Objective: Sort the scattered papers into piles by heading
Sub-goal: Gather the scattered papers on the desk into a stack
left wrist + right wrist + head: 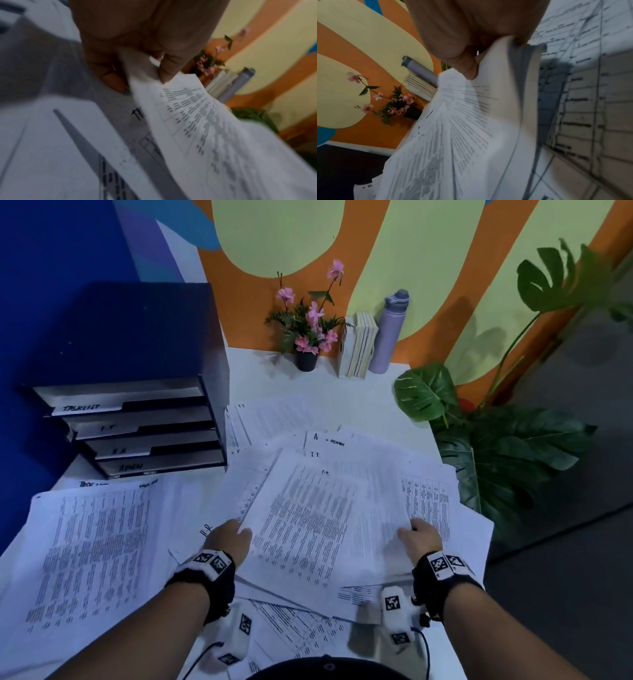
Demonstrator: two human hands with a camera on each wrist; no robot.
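Observation:
Printed papers lie scattered over the white table (376,392). My left hand (241,529) pinches the left edge of a text sheet headed "I.T." (318,525), and my right hand (409,529) pinches its right edge. The sheet is raised slightly over the middle heap. In the left wrist view my left hand (144,75) pinches the sheet (197,115) between thumb and fingers. In the right wrist view my right hand (493,58) grips the sheet's edge (471,121). A pile headed "Task list" (92,542) lies at the left. Another I.T. pile (274,419) sits behind. An "Admin" sheet (330,442) and an "H.R" sheet (205,531) peek out.
A dark file tray (137,426) with slots labelled Tasklist, I.T, H.R and Admin stands at the back left. A flower pot (306,359), upright books (356,347) and a lilac bottle (387,337) line the far wall. A large leafy plant (496,457) crowds the table's right edge.

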